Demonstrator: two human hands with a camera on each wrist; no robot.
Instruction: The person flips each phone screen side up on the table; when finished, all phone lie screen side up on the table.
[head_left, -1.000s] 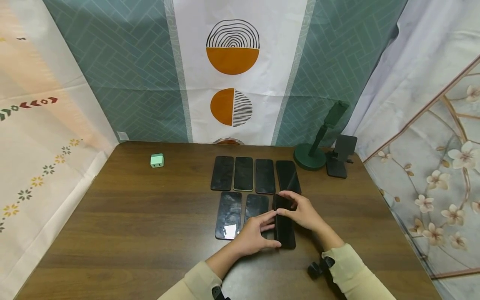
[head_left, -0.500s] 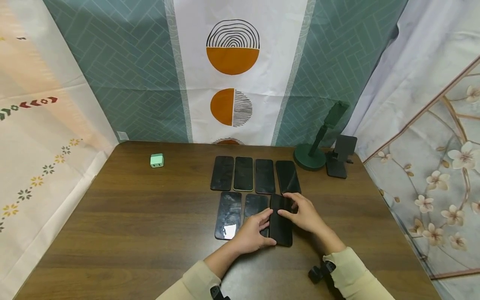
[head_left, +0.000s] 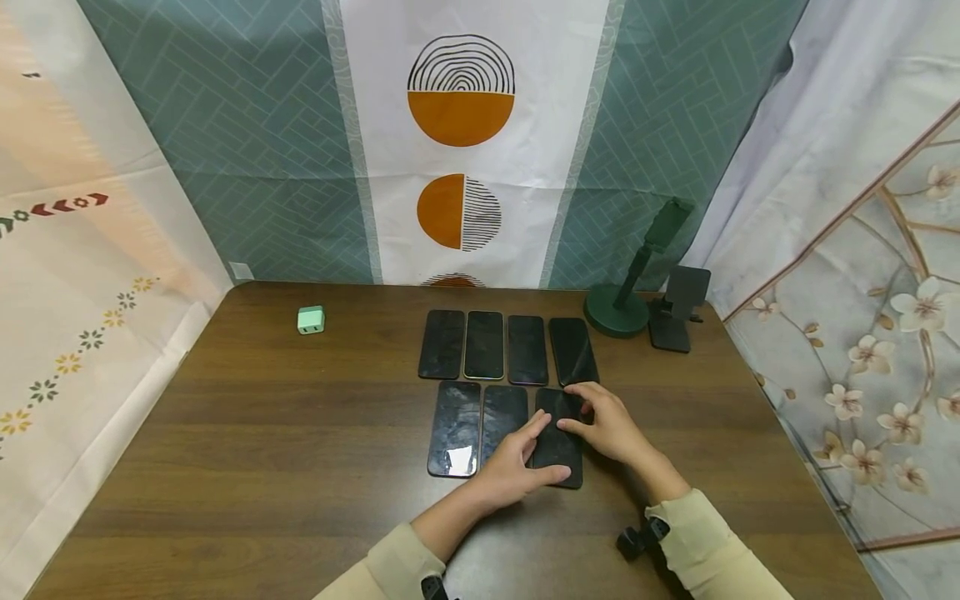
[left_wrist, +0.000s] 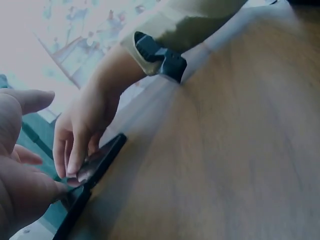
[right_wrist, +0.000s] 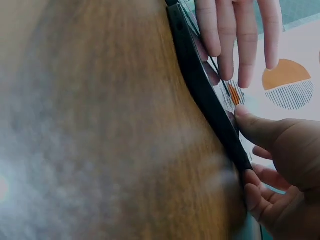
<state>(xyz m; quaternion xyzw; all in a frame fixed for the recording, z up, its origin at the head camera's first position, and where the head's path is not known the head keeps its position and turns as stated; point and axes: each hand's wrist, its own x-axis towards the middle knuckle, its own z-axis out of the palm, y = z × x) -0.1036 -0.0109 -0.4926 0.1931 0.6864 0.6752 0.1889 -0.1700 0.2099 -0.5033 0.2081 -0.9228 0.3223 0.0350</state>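
At the right end of the lower row lies a black smartphone (head_left: 557,446) with its dark face up. My right hand (head_left: 609,425) holds its upper right part, thumb over the face and fingers at the far edge. In the right wrist view, the fingers curl at the end of the smartphone (right_wrist: 207,102). My left hand (head_left: 512,473) spreads over its left side with fingers extended, the thumb reaching across the lower face. Beneath that hand, the middle smartphone (head_left: 504,417) is partly hidden. Another smartphone (head_left: 453,429) with a bright reflection lies left of it.
Several dark smartphones form an upper row, including one gold-edged smartphone (head_left: 484,346). A green desk lamp (head_left: 617,311) and a black phone stand (head_left: 670,325) stand at the back right. A mint charger plug (head_left: 311,320) sits back left on the wooden table (head_left: 262,450).
The right-end smartphone has slid left and the middle one has shifted slightly left. My left thumb has moved from its side onto its lower face. The right hand stays at the upper right corner.
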